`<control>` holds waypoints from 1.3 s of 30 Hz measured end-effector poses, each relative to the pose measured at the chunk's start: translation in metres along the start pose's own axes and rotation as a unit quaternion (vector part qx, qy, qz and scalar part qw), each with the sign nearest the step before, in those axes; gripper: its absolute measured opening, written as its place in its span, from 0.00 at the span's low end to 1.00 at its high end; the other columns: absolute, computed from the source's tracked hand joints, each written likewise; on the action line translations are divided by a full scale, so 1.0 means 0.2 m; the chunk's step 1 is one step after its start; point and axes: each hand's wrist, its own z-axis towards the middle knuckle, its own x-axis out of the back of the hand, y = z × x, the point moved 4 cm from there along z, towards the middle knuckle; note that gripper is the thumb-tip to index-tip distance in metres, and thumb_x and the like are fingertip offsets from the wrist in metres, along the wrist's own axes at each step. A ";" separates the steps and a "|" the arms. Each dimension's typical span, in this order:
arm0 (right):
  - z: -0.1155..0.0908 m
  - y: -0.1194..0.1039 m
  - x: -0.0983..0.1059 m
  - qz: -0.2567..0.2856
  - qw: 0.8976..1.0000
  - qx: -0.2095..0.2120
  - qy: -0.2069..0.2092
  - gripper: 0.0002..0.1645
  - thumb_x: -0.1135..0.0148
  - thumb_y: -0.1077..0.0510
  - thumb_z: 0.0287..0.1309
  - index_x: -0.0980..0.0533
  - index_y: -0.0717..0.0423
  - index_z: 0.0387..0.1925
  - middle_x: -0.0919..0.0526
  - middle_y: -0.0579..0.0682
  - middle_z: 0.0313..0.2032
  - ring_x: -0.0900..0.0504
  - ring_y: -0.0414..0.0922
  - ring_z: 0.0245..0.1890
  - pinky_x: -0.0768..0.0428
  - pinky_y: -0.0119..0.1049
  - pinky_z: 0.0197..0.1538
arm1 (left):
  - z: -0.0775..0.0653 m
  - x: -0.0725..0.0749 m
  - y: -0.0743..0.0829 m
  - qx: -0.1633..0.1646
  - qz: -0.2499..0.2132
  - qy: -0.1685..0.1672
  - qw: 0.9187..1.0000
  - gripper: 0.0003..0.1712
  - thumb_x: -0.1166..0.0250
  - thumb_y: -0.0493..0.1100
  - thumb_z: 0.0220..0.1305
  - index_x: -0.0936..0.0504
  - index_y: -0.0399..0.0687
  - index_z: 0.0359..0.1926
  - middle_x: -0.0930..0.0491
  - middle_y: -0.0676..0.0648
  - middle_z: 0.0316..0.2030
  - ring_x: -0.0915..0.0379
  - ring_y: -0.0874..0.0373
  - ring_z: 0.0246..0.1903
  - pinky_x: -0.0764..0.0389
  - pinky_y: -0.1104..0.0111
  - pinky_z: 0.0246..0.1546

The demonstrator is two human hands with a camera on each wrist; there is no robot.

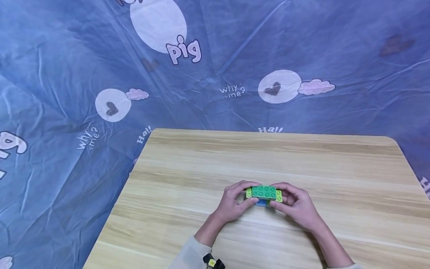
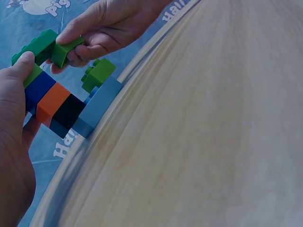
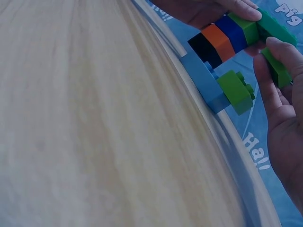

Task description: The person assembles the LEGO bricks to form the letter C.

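Observation:
On the table a light blue base brick [image 2: 100,108] carries a column of a black brick [image 2: 69,111], an orange brick [image 2: 52,101], a dark blue brick [image 2: 40,91] and a light green brick [image 3: 244,29]. A second light green brick [image 3: 236,92] stands on the base's other end. Across the column's top lies a long green brick [image 1: 264,192]. My left hand [image 1: 233,201] grips the column near its top, thumb at the upper bricks. Thumb and fingers of my right hand [image 1: 299,205] pinch a small light green brick [image 2: 67,51] at the long brick's free end, over the gap.
The wood-grain table [image 1: 188,168] has a rounded far corner. Behind it and to the left hangs a blue printed cloth [image 1: 208,45]. A black and yellow strap [image 1: 213,262] shows at the left sleeve [image 1: 192,254].

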 end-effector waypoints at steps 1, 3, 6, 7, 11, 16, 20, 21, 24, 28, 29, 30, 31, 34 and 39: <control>0.00 0.00 0.00 -0.001 1.000 0.000 0.000 0.30 0.30 0.81 0.54 0.24 0.74 0.60 0.14 0.53 0.51 0.09 0.47 0.46 0.11 0.35 0.43 | 0.00 0.00 0.00 0.000 0.000 0.000 1.000 0.26 0.27 0.25 0.59 0.20 0.33 0.59 0.14 0.36 0.52 0.15 0.53 0.54 0.15 0.63 0.57; 0.00 0.00 0.00 -0.006 1.000 0.001 0.001 0.29 0.29 0.81 0.54 0.24 0.74 0.59 0.14 0.53 0.51 0.09 0.46 0.45 0.11 0.35 0.43 | 0.00 0.00 0.00 0.000 -0.001 0.000 1.000 0.26 0.27 0.25 0.59 0.20 0.33 0.59 0.14 0.36 0.52 0.15 0.53 0.54 0.15 0.63 0.57; 0.00 0.00 0.00 -0.004 1.000 0.005 0.001 0.29 0.30 0.81 0.54 0.24 0.74 0.59 0.14 0.53 0.50 0.09 0.47 0.44 0.11 0.34 0.42 | 0.00 0.00 0.00 -0.001 -0.003 0.000 1.000 0.26 0.27 0.25 0.59 0.20 0.32 0.59 0.14 0.36 0.52 0.15 0.53 0.54 0.15 0.63 0.57; 0.00 0.00 0.00 -0.004 1.000 0.006 0.000 0.29 0.30 0.81 0.55 0.24 0.74 0.59 0.14 0.53 0.51 0.09 0.46 0.45 0.11 0.34 0.42 | 0.00 0.00 0.00 -0.003 -0.003 0.001 1.000 0.26 0.27 0.25 0.59 0.20 0.33 0.59 0.14 0.37 0.52 0.15 0.53 0.54 0.15 0.63 0.57; -0.01 -0.01 -0.01 -0.001 1.000 0.007 0.000 0.29 0.30 0.82 0.55 0.24 0.75 0.60 0.13 0.53 0.51 0.09 0.46 0.45 0.11 0.34 0.42 | 0.00 0.00 0.00 -0.007 0.003 0.000 1.000 0.26 0.27 0.25 0.59 0.20 0.32 0.59 0.13 0.37 0.51 0.15 0.53 0.54 0.14 0.63 0.57; -0.02 0.00 -0.01 -0.028 1.000 -0.001 0.008 0.30 0.28 0.80 0.54 0.23 0.71 0.59 0.14 0.53 0.48 0.10 0.42 0.42 0.12 0.31 0.37 | -0.05 -0.04 -0.08 0.002 0.003 0.001 1.000 0.27 0.26 0.26 0.59 0.20 0.34 0.60 0.13 0.37 0.52 0.14 0.54 0.54 0.14 0.63 0.57; -0.02 0.01 0.00 -0.054 0.998 -0.008 0.015 0.30 0.27 0.79 0.53 0.21 0.67 0.58 0.15 0.52 0.43 0.13 0.37 0.36 0.15 0.29 0.31 | -0.09 -0.06 -0.15 -0.002 0.008 -0.001 1.000 0.28 0.25 0.29 0.61 0.20 0.37 0.62 0.13 0.39 0.53 0.15 0.54 0.54 0.15 0.64 0.57; -0.02 0.01 0.00 -0.060 0.998 -0.009 0.015 0.30 0.26 0.79 0.53 0.21 0.66 0.58 0.15 0.52 0.43 0.14 0.36 0.36 0.15 0.29 0.29 | -0.09 -0.06 -0.16 -0.004 0.010 -0.002 1.000 0.28 0.25 0.30 0.61 0.21 0.37 0.62 0.13 0.39 0.53 0.15 0.54 0.54 0.15 0.64 0.57; 0.00 0.01 0.01 -0.062 0.998 -0.007 0.015 0.30 0.27 0.80 0.52 0.21 0.66 0.58 0.15 0.53 0.44 0.13 0.37 0.36 0.15 0.29 0.30 | -0.08 -0.05 -0.17 -0.009 0.016 -0.004 1.000 0.28 0.26 0.32 0.63 0.21 0.39 0.63 0.13 0.41 0.54 0.15 0.55 0.55 0.15 0.64 0.58; 0.02 0.01 0.02 -0.045 0.999 -0.009 0.014 0.30 0.27 0.79 0.54 0.22 0.67 0.58 0.15 0.56 0.49 0.12 0.41 0.39 0.12 0.31 0.35 | -0.06 -0.04 -0.18 -0.003 0.014 -0.004 1.000 0.27 0.26 0.33 0.65 0.20 0.41 0.64 0.13 0.43 0.55 0.16 0.56 0.55 0.15 0.63 0.58; 0.02 0.01 0.02 -0.040 0.999 -0.011 0.013 0.29 0.27 0.79 0.54 0.22 0.68 0.58 0.15 0.56 0.49 0.12 0.41 0.40 0.12 0.31 0.36 | -0.06 -0.04 -0.18 -0.001 0.013 -0.005 1.000 0.27 0.27 0.32 0.65 0.20 0.41 0.64 0.13 0.43 0.55 0.16 0.56 0.55 0.15 0.63 0.58; 0.02 0.01 0.02 -0.035 0.999 -0.013 0.013 0.29 0.27 0.78 0.55 0.22 0.68 0.59 0.15 0.56 0.50 0.12 0.43 0.40 0.11 0.31 0.38 | -0.06 -0.04 -0.18 -0.001 0.012 -0.005 1.000 0.27 0.27 0.32 0.65 0.20 0.41 0.64 0.13 0.42 0.55 0.15 0.56 0.55 0.15 0.63 0.58; 0.02 0.01 0.02 -0.031 0.999 -0.015 0.013 0.28 0.27 0.77 0.55 0.22 0.68 0.59 0.15 0.57 0.50 0.11 0.43 0.41 0.11 0.32 0.38 | -0.06 -0.04 -0.17 0.000 0.011 -0.006 1.000 0.27 0.27 0.32 0.65 0.20 0.41 0.64 0.13 0.42 0.55 0.15 0.56 0.55 0.15 0.63 0.58; 0.02 0.02 0.02 -0.023 0.999 -0.022 0.015 0.28 0.26 0.76 0.56 0.22 0.68 0.59 0.15 0.57 0.51 0.11 0.44 0.41 0.11 0.32 0.39 | -0.06 -0.04 -0.17 0.001 0.010 -0.007 1.000 0.27 0.27 0.32 0.65 0.20 0.40 0.64 0.13 0.42 0.54 0.15 0.56 0.55 0.15 0.63 0.57; 0.01 0.02 0.02 -0.003 1.000 -0.020 0.013 0.29 0.28 0.78 0.55 0.23 0.70 0.59 0.16 0.58 0.51 0.11 0.43 0.42 0.11 0.31 0.40 | -0.05 -0.05 -0.16 0.004 0.009 -0.007 1.000 0.26 0.27 0.32 0.65 0.20 0.40 0.64 0.14 0.42 0.55 0.16 0.56 0.56 0.15 0.62 0.58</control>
